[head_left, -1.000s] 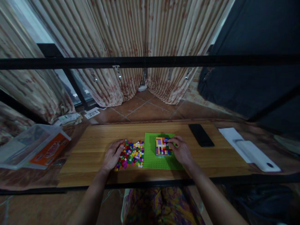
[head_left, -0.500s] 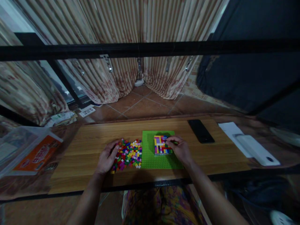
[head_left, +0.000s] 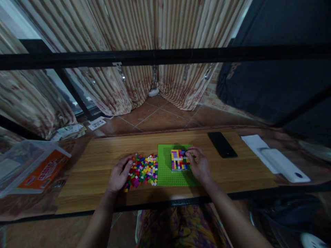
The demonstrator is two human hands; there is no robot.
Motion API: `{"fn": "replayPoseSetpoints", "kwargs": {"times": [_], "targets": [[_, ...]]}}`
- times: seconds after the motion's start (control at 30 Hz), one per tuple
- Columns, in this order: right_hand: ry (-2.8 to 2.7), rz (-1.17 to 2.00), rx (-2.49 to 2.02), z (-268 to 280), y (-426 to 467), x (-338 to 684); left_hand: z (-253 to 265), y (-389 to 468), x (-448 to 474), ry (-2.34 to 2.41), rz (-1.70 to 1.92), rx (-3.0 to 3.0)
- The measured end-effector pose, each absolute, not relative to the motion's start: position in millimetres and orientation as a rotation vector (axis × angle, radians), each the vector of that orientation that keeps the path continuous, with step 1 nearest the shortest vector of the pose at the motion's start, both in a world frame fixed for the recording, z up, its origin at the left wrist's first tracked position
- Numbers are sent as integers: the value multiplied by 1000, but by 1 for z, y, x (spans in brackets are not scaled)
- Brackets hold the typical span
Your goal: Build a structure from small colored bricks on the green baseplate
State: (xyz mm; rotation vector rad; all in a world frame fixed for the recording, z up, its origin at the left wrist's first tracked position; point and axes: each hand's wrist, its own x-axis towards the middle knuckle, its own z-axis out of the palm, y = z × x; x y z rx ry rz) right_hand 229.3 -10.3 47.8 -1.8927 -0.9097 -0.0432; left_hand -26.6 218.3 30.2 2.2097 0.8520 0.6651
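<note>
A square build of multicoloured toy bricks (head_left: 178, 160) sits on a green studded baseplate (head_left: 164, 177). My right hand (head_left: 200, 165) is over the baseplate's right side, thumb and forefinger pinched together at the upper right corner of the build. Whatever lies between those fingertips is too small and too hidden to make out. To the left of the baseplate spreads a loose pile of small coloured bricks (head_left: 144, 169). My left hand (head_left: 120, 174) rests at the pile's left edge, fingers loosely bent and thumb apart from them, with nothing visible in its grasp.
On the wooden table (head_left: 90, 172) a black phone (head_left: 221, 144) lies right of the baseplate. Beyond the table's right end are white papers (head_left: 256, 146) and a white device (head_left: 287, 165). A clear plastic box (head_left: 31, 148) with an orange label stands off the left end.
My right fingertips have moved slightly up and left onto the upper right corner of the build. My left hand stays by the pile. The view has shifted a little.
</note>
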Motion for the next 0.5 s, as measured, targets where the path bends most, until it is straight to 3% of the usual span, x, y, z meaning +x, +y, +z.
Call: {"fn": "replayPoseSetpoints", "kwargs": {"times": [0.5], "targets": [[-218, 435, -1359, 53, -34, 224, 26, 219, -28, 858, 686, 2192]]}}
